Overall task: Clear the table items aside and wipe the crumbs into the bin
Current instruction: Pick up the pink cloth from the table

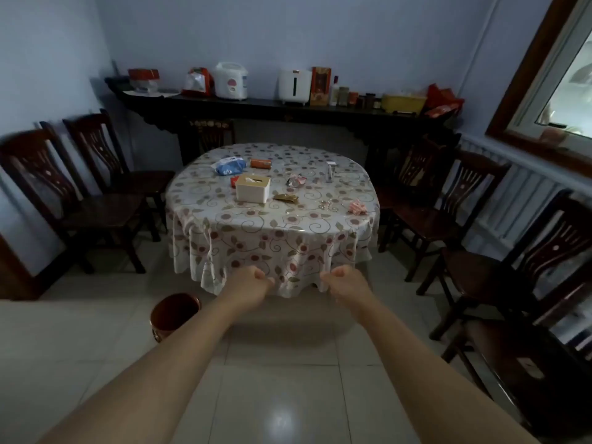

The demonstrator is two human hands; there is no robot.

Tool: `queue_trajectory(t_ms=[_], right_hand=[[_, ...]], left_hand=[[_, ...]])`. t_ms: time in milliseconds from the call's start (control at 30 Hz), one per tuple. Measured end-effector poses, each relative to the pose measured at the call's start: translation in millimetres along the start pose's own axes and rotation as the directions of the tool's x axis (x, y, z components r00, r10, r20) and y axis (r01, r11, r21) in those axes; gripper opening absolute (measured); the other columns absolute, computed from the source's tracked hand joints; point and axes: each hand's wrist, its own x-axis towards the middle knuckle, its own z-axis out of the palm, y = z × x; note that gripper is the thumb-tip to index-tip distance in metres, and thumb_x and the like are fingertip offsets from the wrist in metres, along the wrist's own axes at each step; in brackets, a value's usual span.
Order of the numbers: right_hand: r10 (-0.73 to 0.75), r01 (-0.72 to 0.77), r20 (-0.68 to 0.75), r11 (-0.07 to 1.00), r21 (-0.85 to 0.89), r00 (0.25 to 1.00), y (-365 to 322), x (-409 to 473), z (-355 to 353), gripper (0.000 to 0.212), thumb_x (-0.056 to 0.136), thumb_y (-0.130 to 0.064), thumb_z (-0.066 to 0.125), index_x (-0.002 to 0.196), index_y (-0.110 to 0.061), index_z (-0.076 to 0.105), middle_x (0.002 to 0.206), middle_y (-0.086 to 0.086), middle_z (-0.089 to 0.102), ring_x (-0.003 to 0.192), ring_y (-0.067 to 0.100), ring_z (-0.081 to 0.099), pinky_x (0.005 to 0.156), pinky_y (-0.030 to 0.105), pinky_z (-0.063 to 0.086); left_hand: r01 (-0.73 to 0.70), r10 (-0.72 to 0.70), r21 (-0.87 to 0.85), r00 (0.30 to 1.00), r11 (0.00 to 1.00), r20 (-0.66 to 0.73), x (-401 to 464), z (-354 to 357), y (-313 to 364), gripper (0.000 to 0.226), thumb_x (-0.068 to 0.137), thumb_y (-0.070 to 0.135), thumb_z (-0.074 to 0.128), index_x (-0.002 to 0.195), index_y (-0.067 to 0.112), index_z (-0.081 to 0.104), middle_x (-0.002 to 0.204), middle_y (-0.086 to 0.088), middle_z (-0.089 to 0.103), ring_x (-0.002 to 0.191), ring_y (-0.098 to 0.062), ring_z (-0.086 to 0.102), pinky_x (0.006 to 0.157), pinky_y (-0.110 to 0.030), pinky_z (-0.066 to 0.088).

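A round table (272,219) under a flowered cloth stands ahead of me. On it lie a white tissue box (253,188), a blue wipes pack (230,166), an orange tube (260,163), a crumpled foil wrapper (296,181), a brown packet (285,197), a white tube (330,172) and a pink wrapper (357,207). A brown bin (174,315) sits on the floor at the lower left of the table. My left hand (251,283) and my right hand (344,282) are stretched forward in front of the hanging cloth, fingers curled into fists, holding nothing.
Dark wooden chairs stand left (80,187) and right (448,200) of the table. A long dark sideboard (272,107) with a rice cooker and jars runs along the back wall. Pale floor tiles (282,363) lie between me and the table.
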Motion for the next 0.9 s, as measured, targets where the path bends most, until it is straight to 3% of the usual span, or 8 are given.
queue_trajectory(t_ms=[133, 300, 400, 533, 667, 733, 833, 900], right_hand=[[0.014, -0.012, -0.033, 0.999, 0.046, 0.999, 2.1, 32.6, -18.1, 0.047, 0.088, -0.034, 0.058, 0.125, -0.007, 0.049, 0.121, 0.009, 0.056, 0.108, 0.024, 0.056, 0.092, 0.037, 0.049], [-0.002, 0.004, -0.027, 0.998, 0.056, 1.0, 12.4, 98.4, -54.2, 0.03, 0.089, -0.032, 0.058, 0.106, -0.007, 0.053, 0.093, 0.001, 0.051, 0.078, 0.011, 0.05, 0.059, 0.022, 0.04], [-0.011, 0.011, -0.015, 1.0, 0.005, 1.0, 14.0, 145.7, -86.0, 0.021, 0.089, -0.033, 0.056, 0.087, -0.013, 0.049, 0.081, 0.002, 0.049, 0.071, 0.012, 0.049, 0.058, 0.024, 0.038], [-0.002, 0.002, 0.001, 0.999, -0.045, 1.0, 5.5, 207.4, -129.1, 0.033, 0.09, -0.027, 0.056, 0.104, 0.003, 0.057, 0.104, 0.023, 0.062, 0.08, 0.023, 0.057, 0.068, 0.029, 0.04], [0.001, 0.002, 0.029, 0.997, -0.077, 1.0, 3.4, 270.0, -151.7, 0.032, 0.089, -0.019, 0.053, 0.101, 0.01, 0.058, 0.089, 0.025, 0.06, 0.082, 0.031, 0.06, 0.07, 0.04, 0.046], [0.004, -0.001, 0.04, 0.998, -0.061, 0.999, 5.5, 302.7, -156.3, 0.02, 0.087, -0.021, 0.054, 0.093, -0.002, 0.056, 0.078, 0.011, 0.051, 0.068, 0.019, 0.049, 0.061, 0.03, 0.038], [0.042, -0.037, 0.067, 0.997, -0.066, 0.997, 5.4, 355.7, -158.0, 0.038, 0.09, -0.03, 0.054, 0.123, -0.011, 0.05, 0.109, 0.006, 0.056, 0.077, 0.012, 0.048, 0.052, 0.018, 0.034], [0.045, -0.038, 0.071, 0.994, -0.099, 0.996, 5.7, 392.9, -160.9, 0.031, 0.09, -0.034, 0.054, 0.113, -0.013, 0.055, 0.111, 0.006, 0.058, 0.071, 0.01, 0.051, 0.05, 0.018, 0.035]], left_hand=[[-0.029, 0.029, 0.037, 1.0, 0.999, 0.01, 32.2, 14.1, 20.9, 0.027, 0.09, 0.026, 0.055, 0.067, 0.026, 0.042, 0.09, -0.006, 0.058, 0.084, -0.02, 0.058, 0.096, -0.046, 0.049], [-0.07, 0.068, 0.098, 0.997, 0.993, 0.02, 90.6, 46.7, 69.7, 0.012, 0.092, 0.029, 0.054, 0.096, 0.019, 0.058, 0.106, -0.006, 0.063, 0.102, -0.024, 0.063, 0.096, -0.04, 0.049], [-0.081, 0.081, 0.111, 0.997, 0.99, 0.01, 131.7, 72.4, 107.0, 0.018, 0.093, 0.028, 0.053, 0.105, 0.015, 0.058, 0.108, -0.007, 0.065, 0.1, -0.022, 0.062, 0.094, -0.039, 0.05], [-0.069, 0.071, 0.138, 0.997, 0.988, -0.007, 195.7, 101.4, 151.5, 0.021, 0.093, 0.028, 0.052, 0.106, 0.012, 0.059, 0.102, -0.006, 0.066, 0.093, -0.02, 0.064, 0.086, -0.036, 0.052], [-0.04, 0.039, 0.139, 0.999, 0.989, 0.011, 253.5, 118.2, 180.8, 0.028, 0.091, 0.029, 0.054, 0.113, 0.013, 0.057, 0.109, -0.005, 0.063, 0.098, -0.021, 0.062, 0.09, -0.039, 0.053], [-0.021, 0.019, 0.164, 1.0, 0.986, 0.012, 281.8, 125.0, 190.1, 0.034, 0.09, 0.031, 0.054, 0.119, 0.013, 0.057, 0.115, -0.003, 0.061, 0.104, -0.021, 0.059, 0.094, -0.038, 0.049], [0.022, -0.022, 0.177, 1.0, 0.984, -0.001, 331.2, 132.9, 201.4, 0.033, 0.088, 0.033, 0.054, 0.117, 0.017, 0.056, 0.113, -0.002, 0.061, 0.103, -0.021, 0.059, 0.091, -0.037, 0.049], [0.042, -0.048, 0.155, 0.998, 0.987, 0.031, 364.4, 137.3, 206.8, 0.028, 0.087, 0.031, 0.055, 0.112, 0.018, 0.056, 0.109, -0.003, 0.062, 0.101, -0.022, 0.061, 0.09, -0.037, 0.05]])
